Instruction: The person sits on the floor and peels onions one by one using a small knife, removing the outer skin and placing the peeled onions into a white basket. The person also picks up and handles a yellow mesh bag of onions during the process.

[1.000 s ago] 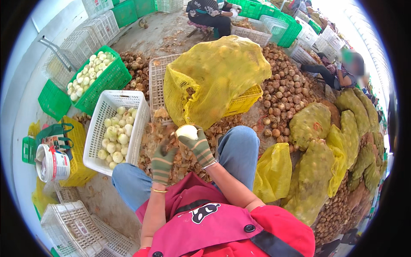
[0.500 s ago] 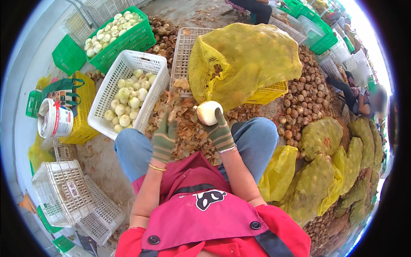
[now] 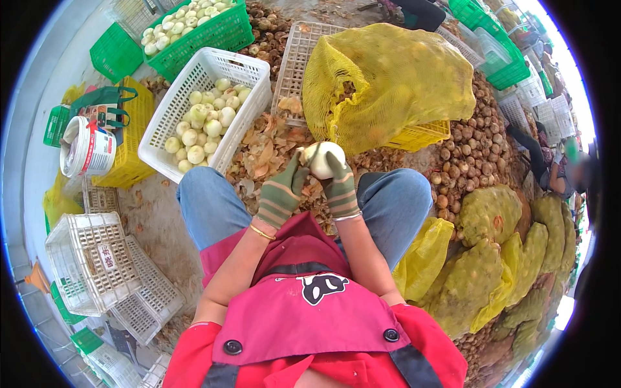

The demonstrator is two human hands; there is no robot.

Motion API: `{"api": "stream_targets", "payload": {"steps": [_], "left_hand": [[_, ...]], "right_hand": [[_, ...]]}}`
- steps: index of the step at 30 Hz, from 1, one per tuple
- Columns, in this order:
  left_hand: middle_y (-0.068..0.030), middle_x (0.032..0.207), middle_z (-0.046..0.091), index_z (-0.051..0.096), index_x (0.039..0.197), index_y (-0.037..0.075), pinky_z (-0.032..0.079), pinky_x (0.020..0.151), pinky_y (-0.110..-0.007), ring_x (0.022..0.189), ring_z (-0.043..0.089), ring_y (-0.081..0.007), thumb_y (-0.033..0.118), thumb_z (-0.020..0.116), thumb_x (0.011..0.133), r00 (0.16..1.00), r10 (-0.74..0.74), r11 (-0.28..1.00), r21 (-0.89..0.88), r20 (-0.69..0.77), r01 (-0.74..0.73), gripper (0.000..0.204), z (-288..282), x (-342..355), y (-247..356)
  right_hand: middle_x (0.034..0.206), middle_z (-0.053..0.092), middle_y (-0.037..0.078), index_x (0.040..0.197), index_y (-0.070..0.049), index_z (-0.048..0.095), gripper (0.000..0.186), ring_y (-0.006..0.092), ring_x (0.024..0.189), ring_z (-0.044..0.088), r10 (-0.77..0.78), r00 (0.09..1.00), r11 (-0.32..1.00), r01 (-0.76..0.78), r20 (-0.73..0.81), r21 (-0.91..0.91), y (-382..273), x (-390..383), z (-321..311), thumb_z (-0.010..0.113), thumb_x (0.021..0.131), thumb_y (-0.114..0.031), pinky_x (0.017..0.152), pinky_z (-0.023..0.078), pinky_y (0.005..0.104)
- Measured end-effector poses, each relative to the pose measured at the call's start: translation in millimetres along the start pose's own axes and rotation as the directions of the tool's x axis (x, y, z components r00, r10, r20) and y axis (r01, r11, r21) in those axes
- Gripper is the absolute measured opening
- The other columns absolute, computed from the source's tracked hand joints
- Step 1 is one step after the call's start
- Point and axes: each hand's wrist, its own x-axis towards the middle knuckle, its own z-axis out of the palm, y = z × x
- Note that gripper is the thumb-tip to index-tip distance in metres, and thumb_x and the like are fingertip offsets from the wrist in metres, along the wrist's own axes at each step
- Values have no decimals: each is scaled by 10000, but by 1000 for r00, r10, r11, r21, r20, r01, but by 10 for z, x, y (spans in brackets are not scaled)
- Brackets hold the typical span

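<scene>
A mostly peeled white onion (image 3: pixel 325 160) is held up in front of me, above a heap of dry skins. My right hand (image 3: pixel 340 189), in a green striped glove, wraps its right and lower side. From the left, my left hand (image 3: pixel 282 194) in a matching glove reaches the onion's left end, where a brownish tip shows, and its thumb and fingers close there. Just beyond the onion lies a big yellow mesh sack (image 3: pixel 394 84), its torn mouth toward me. Loose brown onion skins (image 3: pixel 265 152) cover the ground between my knees and the sack.
Left stands a white crate (image 3: pixel 155 129) of peeled onions; behind it is a green crate (image 3: pixel 242 29) of more. Unpeeled onions (image 3: pixel 475 145) are piled right, beside full mesh sacks (image 3: pixel 475 271). A white bucket (image 3: pixel 90 149) and stacked crates (image 3: pixel 90 258) stand far left. Another person (image 3: pixel 556 178) sits far right.
My left hand has moved right and up from beside the onion to grip its left end. The right hand still holds the onion. The whole view has shifted slightly.
</scene>
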Motion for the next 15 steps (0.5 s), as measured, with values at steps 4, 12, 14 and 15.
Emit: {"api": "stream_targets", "payload": {"steps": [4, 12, 14, 15], "left_hand": [[-219, 733, 638, 626, 1275, 109, 472, 542, -456, 645, 641, -390, 354, 536, 989, 984, -172, 977, -120, 47, 177, 388, 99, -11, -41], [-121, 686, 647, 662, 1102, 15, 503, 541, -330, 553, 608, -199, 323, 473, 1028, 986, 115, 980, 173, -118, -94, 369, 44, 56, -83], [-72, 653, 617, 664, 1067, 31, 467, 496, -302, 517, 564, -160, 356, 479, 1025, 974, -216, 916, -358, -64, 179, 376, 158, 64, -116], [-47, 637, 602, 666, 1050, 39, 448, 473, -288, 499, 542, -140, 373, 483, 1024, 934, -358, 753, -585, 20, 301, 381, 189, 50, -142]], "right_hand": [[1146, 637, 119, 1279, 29, 532, 542, 210, 1003, 634, -120, 993, 970, 118, 1, -214, 136, 43, -83, 708, 882, -295, 860, 534, 322], [1107, 661, 92, 1295, 16, 533, 548, 162, 980, 638, -37, 984, 977, 72, 173, -202, 100, 97, -110, 687, 885, -313, 797, 530, 276], [1137, 653, 99, 1299, 22, 530, 562, 175, 989, 638, -99, 985, 939, 139, 140, -315, 130, 45, -61, 680, 882, -323, 810, 527, 278], [1151, 648, 103, 1302, 27, 529, 571, 181, 992, 638, -134, 982, 904, 176, 132, -390, 108, -31, 24, 677, 880, -328, 814, 526, 278]]}}
